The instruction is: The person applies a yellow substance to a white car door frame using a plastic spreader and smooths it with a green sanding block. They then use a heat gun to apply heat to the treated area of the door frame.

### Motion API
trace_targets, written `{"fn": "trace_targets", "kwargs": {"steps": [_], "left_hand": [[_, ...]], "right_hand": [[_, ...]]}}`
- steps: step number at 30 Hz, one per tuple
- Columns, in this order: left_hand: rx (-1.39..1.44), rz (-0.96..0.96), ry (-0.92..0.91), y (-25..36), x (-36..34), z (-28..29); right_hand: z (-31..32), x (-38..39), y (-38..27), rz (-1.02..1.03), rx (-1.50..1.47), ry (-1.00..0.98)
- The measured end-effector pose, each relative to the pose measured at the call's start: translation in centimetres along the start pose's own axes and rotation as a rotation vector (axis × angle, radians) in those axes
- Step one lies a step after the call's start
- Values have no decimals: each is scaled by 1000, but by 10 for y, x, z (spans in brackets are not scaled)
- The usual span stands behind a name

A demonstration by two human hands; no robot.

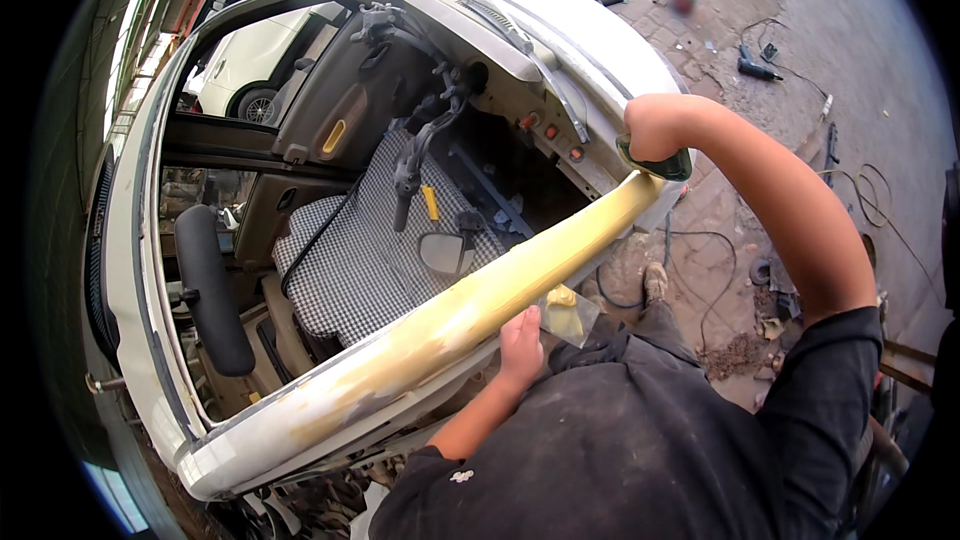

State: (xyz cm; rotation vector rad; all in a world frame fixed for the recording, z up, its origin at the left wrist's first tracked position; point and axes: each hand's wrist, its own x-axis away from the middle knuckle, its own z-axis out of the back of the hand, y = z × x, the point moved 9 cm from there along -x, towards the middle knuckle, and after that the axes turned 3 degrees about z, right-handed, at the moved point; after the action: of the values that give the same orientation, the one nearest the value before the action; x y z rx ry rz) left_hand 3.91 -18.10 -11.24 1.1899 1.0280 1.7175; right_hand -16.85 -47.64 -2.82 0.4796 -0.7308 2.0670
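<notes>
Right hand (655, 130): clamped on green applicator (676, 167); uneven pressure might ridge yellow coat (520, 280).
Left hand (522, 345): gripping clear sheet (580, 328); tilting might drop putty (562, 298).

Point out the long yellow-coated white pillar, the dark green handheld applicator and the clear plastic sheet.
Long yellow-coated white pillar (502, 293): head view, middle of its yellow coating.
Dark green handheld applicator (674, 167): head view, its lower right part.
Clear plastic sheet (586, 315): head view, bare right part.

- right arm (795, 195) was stretched way out front, elbow (845, 285) bent
- right grip (655, 127) had its fingers (650, 146) curled under
- left forearm (478, 414) sat low, left grip (521, 348) curled close to the torso (620, 440)
</notes>
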Motion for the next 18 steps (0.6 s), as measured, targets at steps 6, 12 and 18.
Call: {"fn": "trace_targets", "kwargs": {"steps": [6, 12, 18], "left_hand": [[-27, -44, 59, -1, -4, 0], [-262, -213, 95, -18, -7, 8], [-212, -122, 114, -57, -3, 21]], "right_hand": [[24, 22, -78, 291, -9, -113], [51, 45, -163, 507, 119, -261], [82, 71, -202, 539, -232, -294]]}}
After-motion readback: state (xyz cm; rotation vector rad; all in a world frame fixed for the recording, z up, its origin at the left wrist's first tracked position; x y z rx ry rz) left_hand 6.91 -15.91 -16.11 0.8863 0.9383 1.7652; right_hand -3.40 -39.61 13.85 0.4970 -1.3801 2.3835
